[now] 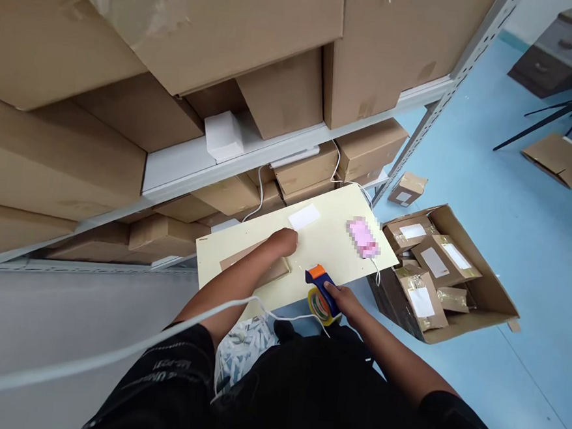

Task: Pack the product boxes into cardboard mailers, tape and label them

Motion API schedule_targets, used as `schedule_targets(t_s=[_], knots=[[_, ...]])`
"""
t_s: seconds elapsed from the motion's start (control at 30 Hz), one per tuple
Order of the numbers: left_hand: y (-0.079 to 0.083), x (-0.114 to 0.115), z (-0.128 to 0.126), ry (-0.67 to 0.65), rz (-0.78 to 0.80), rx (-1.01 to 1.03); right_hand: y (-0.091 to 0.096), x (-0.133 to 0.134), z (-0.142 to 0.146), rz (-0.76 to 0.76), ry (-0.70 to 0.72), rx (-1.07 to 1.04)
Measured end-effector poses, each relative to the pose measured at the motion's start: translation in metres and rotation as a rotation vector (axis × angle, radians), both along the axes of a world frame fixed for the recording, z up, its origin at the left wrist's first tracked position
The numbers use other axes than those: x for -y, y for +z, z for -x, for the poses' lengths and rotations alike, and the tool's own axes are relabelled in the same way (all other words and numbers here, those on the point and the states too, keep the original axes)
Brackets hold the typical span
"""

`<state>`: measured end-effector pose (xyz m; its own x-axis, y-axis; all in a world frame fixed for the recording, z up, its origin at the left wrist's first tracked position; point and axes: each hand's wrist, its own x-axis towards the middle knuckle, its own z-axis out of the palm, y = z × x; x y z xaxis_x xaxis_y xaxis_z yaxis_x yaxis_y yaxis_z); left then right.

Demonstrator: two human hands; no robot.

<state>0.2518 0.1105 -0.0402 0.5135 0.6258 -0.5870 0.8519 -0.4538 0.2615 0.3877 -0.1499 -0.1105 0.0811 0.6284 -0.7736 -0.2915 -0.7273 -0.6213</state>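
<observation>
My right hand point(347, 302) is wrapped round the handle of a blue tape dispenser point(328, 292) with an orange top and a roll of tape in it. The dispenser is near the front edge of the pale table point(330, 208). My left hand point(283, 242) is closed, knuckles up, over the right part of a flat brown cardboard box point(272, 272). What its fingers hold, if anything, is hidden. Part of the box lies under my left forearm. Just beyond that hand is a white paper slip point(304, 217).
A pixelated pink item point(363, 237) lies on the table's right side. An open carton point(494, 288) of labelled parcels stands on the floor to the right. Shelves point(266, 149) with cardboard boxes rise behind. A white cable point(160, 336) crosses before me, above a bag of scraps point(245, 345).
</observation>
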Motion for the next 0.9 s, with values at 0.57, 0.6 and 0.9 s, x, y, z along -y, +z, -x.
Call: schedule_targets(t_s=[0.57,0.6,0.9], knots=[[-0.077,-0.005,0.003,-0.22,-0.067,-0.224,-0.048,-0.011,0.098,0.198,-0.246,-0.745],[-0.074,-0.006,0.006,-0.223,-0.086,-0.209,-0.048,-0.01,0.1,0.201,-0.258,-0.754],[-0.011,-0.005,0.124,-0.213,-0.335,0.182,-0.053,-0.009,0.116,0.188,-0.29,-0.761]])
